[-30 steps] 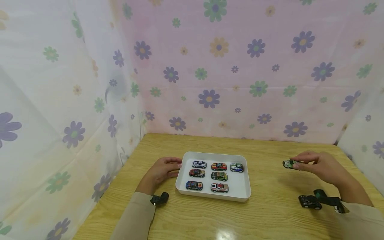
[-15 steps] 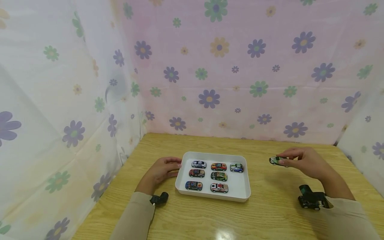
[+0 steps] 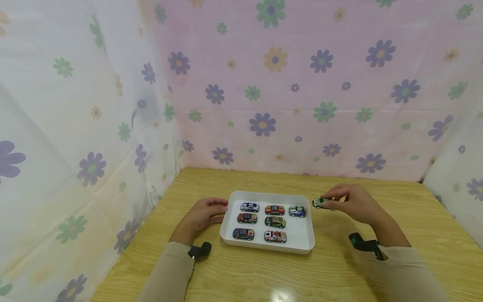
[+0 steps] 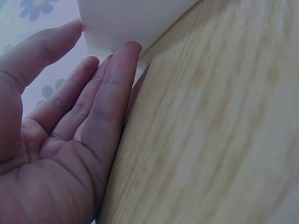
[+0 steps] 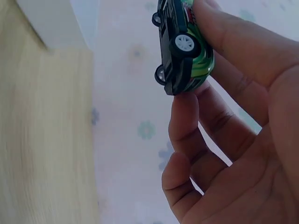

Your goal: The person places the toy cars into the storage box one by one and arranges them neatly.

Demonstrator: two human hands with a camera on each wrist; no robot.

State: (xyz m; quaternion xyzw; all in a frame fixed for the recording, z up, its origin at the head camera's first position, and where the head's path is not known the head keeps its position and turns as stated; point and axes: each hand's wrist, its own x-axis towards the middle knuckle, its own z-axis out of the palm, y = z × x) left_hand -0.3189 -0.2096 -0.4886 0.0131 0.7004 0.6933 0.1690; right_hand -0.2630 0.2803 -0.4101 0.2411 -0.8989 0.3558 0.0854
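Note:
My right hand (image 3: pixel 354 204) pinches a green-and-white toy car (image 3: pixel 322 203) between thumb and fingers, raised just beyond the right rim of the white tray (image 3: pixel 298 245). In the right wrist view the toy car (image 5: pixel 180 51) shows its black underside and white-spoked wheels. Fingertips of my left hand (image 3: pixel 203 216) touch the tray's left wall, the fingers nearly straight; the left wrist view shows them at the tray's outer side (image 4: pixel 126 25). Inside the tray several toy cars stand in loose columns, among them a white-and-purple car (image 3: pixel 250 207), a red-and-white car (image 3: pixel 275 236) and a green-and-blue car (image 3: pixel 297 211).
A wooden table (image 3: pixel 241 277) carries the tray. Flowered cloth (image 3: pixel 264 84) hangs behind it and on both sides. Black wrist cameras sit at both cuffs, the right camera (image 3: pixel 362 242) low over the tabletop. The right forearm covers part of the table.
My right hand has carried the green-and-white toy car left, up to the tray's right rim. A black toy car seen earlier is now hidden by the right arm. The left hand stays put.

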